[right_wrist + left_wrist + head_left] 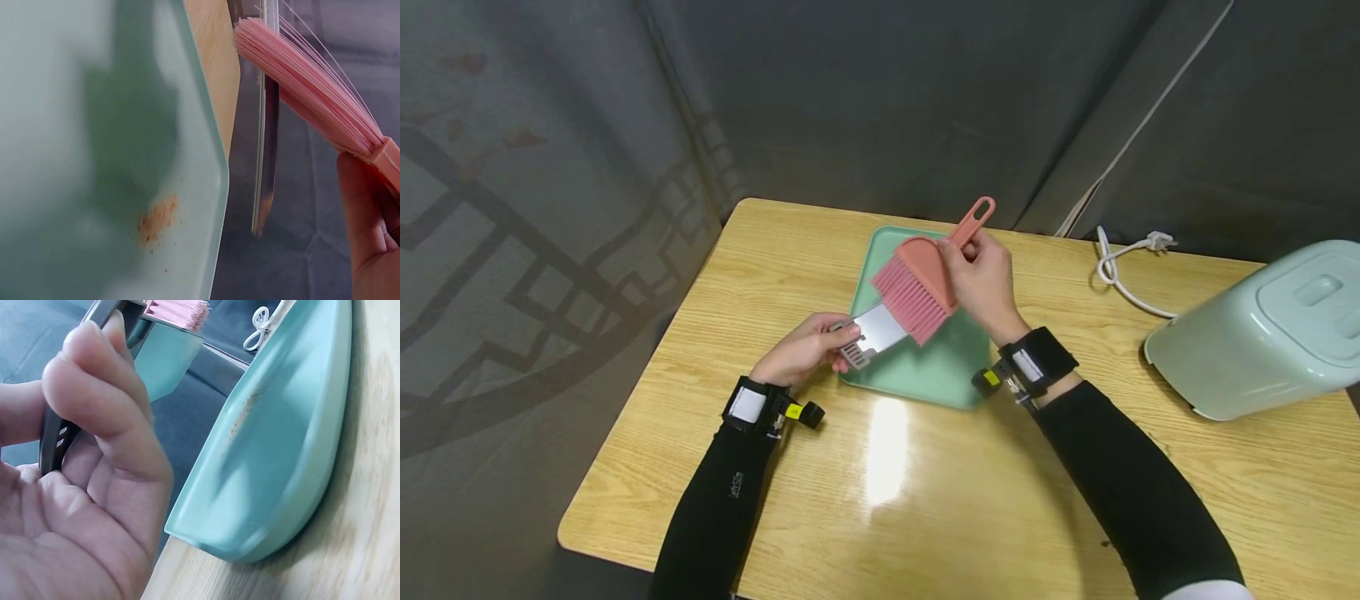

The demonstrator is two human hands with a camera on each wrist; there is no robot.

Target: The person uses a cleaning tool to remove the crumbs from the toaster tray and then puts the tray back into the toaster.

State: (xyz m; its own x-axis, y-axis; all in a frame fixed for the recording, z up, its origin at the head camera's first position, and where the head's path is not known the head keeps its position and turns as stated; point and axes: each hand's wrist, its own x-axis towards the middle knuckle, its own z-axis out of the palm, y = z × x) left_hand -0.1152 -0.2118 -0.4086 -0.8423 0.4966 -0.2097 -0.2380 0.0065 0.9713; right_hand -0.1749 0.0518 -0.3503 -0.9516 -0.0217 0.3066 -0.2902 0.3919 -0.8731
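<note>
Above the green tray (943, 375): metal plate (882, 328) pinched by left grip (805, 348), pink brush (925, 279) clasped by right grip (988, 279). Apparent step: sweeping; next stroke needs plate steady.

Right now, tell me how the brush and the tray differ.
The brush is pink; the tray is pale green. The brush ends in bristles, while the tray is smooth, with a raised rim. The right hand holds the brush up at a slant; the tray lies flat on the table.
</note>
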